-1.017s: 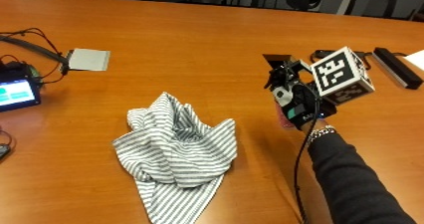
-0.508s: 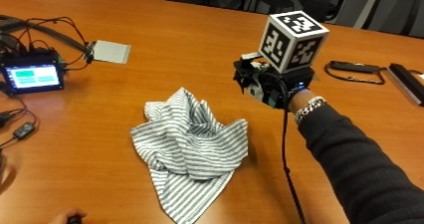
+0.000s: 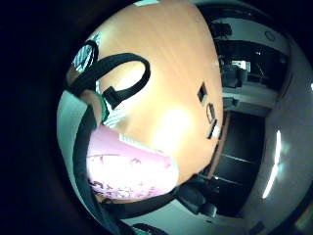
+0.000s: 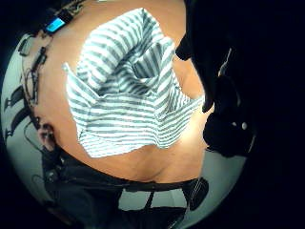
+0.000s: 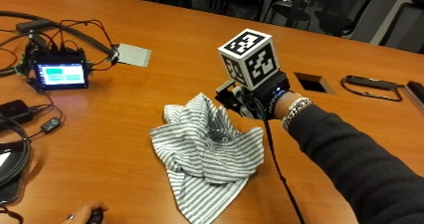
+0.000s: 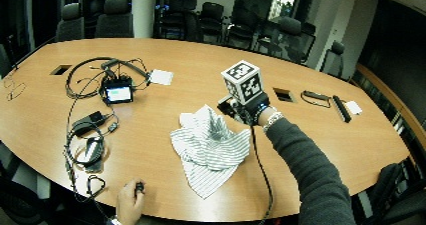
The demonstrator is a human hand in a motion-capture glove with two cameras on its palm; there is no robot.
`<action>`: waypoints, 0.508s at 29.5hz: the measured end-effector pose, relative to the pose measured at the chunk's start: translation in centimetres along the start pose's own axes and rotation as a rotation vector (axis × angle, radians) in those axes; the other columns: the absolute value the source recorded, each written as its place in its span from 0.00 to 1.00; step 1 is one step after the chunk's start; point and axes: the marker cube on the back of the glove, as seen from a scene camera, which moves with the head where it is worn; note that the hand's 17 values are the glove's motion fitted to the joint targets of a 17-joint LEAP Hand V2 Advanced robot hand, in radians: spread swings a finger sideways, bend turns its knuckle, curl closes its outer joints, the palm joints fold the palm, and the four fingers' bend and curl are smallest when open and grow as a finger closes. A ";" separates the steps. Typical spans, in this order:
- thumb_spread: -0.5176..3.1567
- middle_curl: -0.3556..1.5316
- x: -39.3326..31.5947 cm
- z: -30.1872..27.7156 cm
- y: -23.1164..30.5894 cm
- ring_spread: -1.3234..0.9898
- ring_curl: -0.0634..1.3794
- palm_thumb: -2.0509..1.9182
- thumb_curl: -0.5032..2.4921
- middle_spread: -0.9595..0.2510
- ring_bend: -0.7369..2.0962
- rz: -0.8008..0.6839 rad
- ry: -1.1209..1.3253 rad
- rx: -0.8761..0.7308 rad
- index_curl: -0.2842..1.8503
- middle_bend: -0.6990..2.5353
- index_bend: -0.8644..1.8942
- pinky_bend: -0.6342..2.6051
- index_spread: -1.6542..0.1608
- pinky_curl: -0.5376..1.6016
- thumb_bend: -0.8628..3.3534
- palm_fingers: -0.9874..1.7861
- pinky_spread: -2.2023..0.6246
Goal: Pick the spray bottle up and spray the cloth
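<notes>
Lying crumpled just beside the hand point(image 5: 248, 100) — striped cloth point(image 5: 209, 157).

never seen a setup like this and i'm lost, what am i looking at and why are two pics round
A person's right hand wears a black glove fitted with small cameras. The two round pictures are taken from its palm. The other two are taken from beside the table, one wider. A striped cloth lies crumpled on the wood, with a small screen and cables farther off. One palm picture shows a pink spray bottle close against the palm. It seems held, though the fingers round it are not clearly seen.
</notes>
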 end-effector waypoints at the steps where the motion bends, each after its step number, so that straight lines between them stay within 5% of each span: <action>1: 0.54 0.49 -0.3 0.3 0.0 0.47 0.36 0.75 0.35 0.57 0.45 -0.005 0.017 -0.019 0.30 0.38 0.36 0.35 0.74 0.44 0.23 0.78 0.69; 15: 0.54 0.50 -4.0 5.2 0.4 0.47 0.36 0.75 0.36 0.57 0.44 -0.058 0.233 -0.219 0.30 0.38 0.36 0.34 0.74 0.43 0.23 0.78 0.69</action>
